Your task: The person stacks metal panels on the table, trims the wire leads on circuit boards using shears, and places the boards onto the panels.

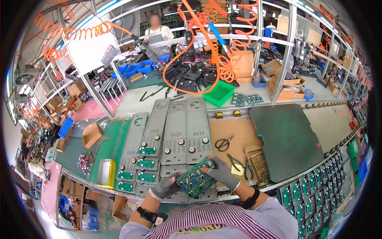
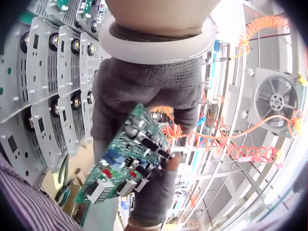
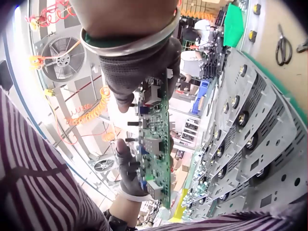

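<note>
Left hand (image 1: 165, 187), right hand (image 1: 225, 173): both clamped on green component-studded board (image 1: 196, 178) | slotted grey metal panels (image 1: 175, 133) near

Strip lights (image 1: 108, 6) run overhead in a crowded factory workshop, where pale metal posts (image 1: 284, 67) and crossbars frame long workbenches (image 1: 137, 95). Orange coiled hoses (image 1: 73, 34) hang above, and a large white panel (image 1: 88, 47) stands at left, beyond a pink tabletop (image 1: 95, 107). A round, caged fan (image 2: 276, 98) (grey blades, square housing) faces the work area. Beneath the near bench, open shelving (image 1: 84, 202) holds blue bins (image 1: 92, 219).
</note>
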A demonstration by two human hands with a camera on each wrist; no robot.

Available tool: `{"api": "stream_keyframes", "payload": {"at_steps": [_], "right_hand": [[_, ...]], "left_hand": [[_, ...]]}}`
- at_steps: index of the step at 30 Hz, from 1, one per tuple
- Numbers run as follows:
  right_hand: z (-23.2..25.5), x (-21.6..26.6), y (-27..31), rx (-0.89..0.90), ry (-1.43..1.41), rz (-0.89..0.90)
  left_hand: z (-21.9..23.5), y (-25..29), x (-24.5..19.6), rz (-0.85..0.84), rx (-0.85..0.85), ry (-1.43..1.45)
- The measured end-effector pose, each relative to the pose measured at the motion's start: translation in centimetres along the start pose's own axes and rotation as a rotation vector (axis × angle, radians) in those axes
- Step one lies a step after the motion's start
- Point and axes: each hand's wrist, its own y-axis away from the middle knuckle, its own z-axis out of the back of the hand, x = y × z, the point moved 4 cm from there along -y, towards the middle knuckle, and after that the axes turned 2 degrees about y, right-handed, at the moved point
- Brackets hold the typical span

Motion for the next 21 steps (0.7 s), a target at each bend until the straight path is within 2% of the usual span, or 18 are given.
{"api": "stream_keyframes", "payload": {"at_steps": [2,3,6,7,11,13,14,15,16,18,19,21], "right_hand": [[0.0,-1.3,0.6,-0.145,-0.070,-0.045],[-0.6,-1.3,1.3,-0.099,-0.261,-0.144],[-2.7,-3.5,2.7,-0.166,-0.346,-0.097],[-3.4,-4.2,3.0,-0.115,-0.373,-0.171],[-2.5,-5.1,3.4,0.044,-0.088,-0.140],[-0.6,-5.3,3.2,0.106,0.146,-0.186],[0.1,-5.4,3.0,0.135,0.264,-0.210],[0.4,-4.7,2.8,0.012,0.381,-0.061],[0.0,-4.0,2.7,0.094,0.461,0.020],[-1.0,0.2,2.4,0.259,0.613,0.179],[-1.9,2.5,2.4,0.435,0.531,0.108],[-3.7,2.1,2.6,0.530,0.603,0.060]], "left_hand": [[-0.3,-0.2,0.9,-0.094,-0.036,0.032],[-0.7,-0.3,1.1,-0.142,-0.089,-0.001],[0.7,0.1,3.1,-0.144,-0.353,-0.012],[0.5,0.0,3.2,-0.178,-0.410,-0.032],[0.5,0.9,2.9,-0.131,-0.379,-0.334],[4.3,1.1,5.1,-0.192,-0.422,-0.504],[4.9,1.0,6.0,-0.185,-0.429,-0.497],[5.4,0.9,6.9,-0.177,-0.436,-0.489],[6.0,0.7,7.7,-0.170,-0.442,-0.481],[2.1,1.2,6.2,-0.009,-0.437,-0.339],[3.4,0.7,7.7,0.002,-0.390,-0.324],[1.6,1.0,6.8,-0.009,-0.328,-0.253]]}}
